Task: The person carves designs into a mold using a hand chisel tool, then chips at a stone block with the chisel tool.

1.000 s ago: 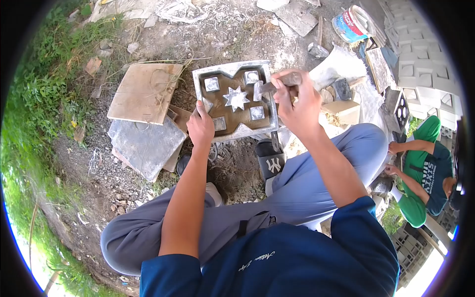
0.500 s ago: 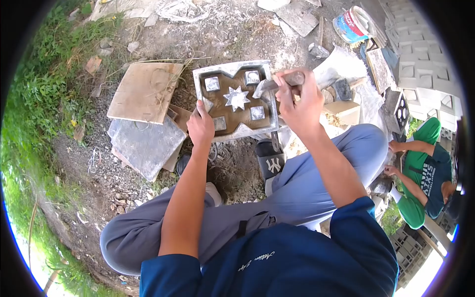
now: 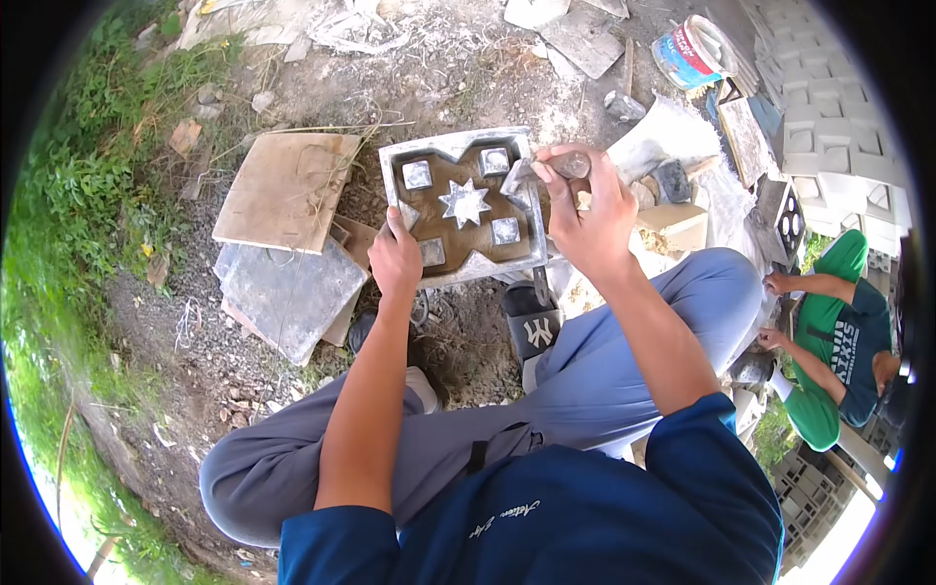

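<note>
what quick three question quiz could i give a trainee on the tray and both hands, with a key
1. Multiple choice: How many squarish blocks stand around the star in the tray?
A) two
B) three
C) four

2. True or false: The left hand holds the side of the tray.

3. Fill in the gap: The tool is in the ____.

Key: 1. C; 2. true; 3. right hand
</note>
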Tool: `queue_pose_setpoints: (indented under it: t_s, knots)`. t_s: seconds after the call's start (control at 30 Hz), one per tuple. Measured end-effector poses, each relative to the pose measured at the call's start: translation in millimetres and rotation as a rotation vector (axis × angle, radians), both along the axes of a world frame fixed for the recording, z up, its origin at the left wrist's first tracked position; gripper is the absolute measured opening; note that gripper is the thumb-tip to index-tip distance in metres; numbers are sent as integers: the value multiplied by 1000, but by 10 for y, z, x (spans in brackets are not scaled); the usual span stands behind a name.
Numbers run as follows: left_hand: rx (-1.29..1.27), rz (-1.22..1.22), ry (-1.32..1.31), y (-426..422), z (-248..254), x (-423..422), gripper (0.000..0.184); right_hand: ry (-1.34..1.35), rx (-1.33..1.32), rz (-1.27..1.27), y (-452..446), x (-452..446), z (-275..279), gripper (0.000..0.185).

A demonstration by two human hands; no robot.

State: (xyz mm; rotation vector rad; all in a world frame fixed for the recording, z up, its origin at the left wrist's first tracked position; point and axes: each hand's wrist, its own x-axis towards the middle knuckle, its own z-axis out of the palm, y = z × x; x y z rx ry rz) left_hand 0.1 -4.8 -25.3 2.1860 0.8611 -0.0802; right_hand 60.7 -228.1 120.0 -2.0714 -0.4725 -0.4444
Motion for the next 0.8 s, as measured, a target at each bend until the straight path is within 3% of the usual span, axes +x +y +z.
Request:
queue_pose_setpoints:
  t_s: [0.1, 0.27, 0.37, 0.57, 0.63, 0.8]
  knots:
    - [-48, -17, 66, 18, 15, -1, 74, 90, -96, -27, 7, 68, -160, 22]
    - [-16, 0, 15, 14, -27, -4, 75, -20, -8, 4, -24, 17, -5, 22]
    - [-50, -15, 68, 24, 7, 3, 75, 119, -39, -44, 31, 68, -172, 21]
    - [-34, 6, 4, 14, -20, -26, 75, 68, -59, -33, 23, -23, 0, 18]
    - [-35, -6, 83, 30, -40, 0, 76, 226, -73, -59, 29, -6, -66, 17]
    - [2, -4, 15, 15, -8, 12, 75, -102, -75, -21, -15, 7, -54, 28]
